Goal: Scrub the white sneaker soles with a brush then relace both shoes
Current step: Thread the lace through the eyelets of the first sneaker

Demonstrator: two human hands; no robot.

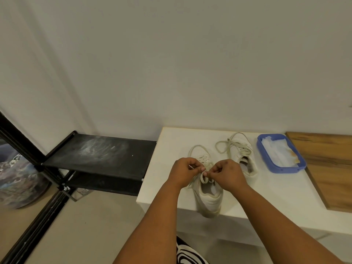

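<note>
The left hand [183, 169] and the right hand [226, 173] meet over the near white sneaker [208, 195], each with curled fingers pinching a strand of its shoelace [204, 178] above the tongue. That sneaker stands on the white table [276, 195], its heel at the front edge. The second sneaker [242, 153], laces loose, lies farther back, beside a blue tray [282, 169] holding white paper. A black rack [99, 155] stands left of the table.

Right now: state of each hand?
Left hand: fingers curled, pinching the lace of the near sneaker.
Right hand: fingers curled, pinching the same lace.
</note>
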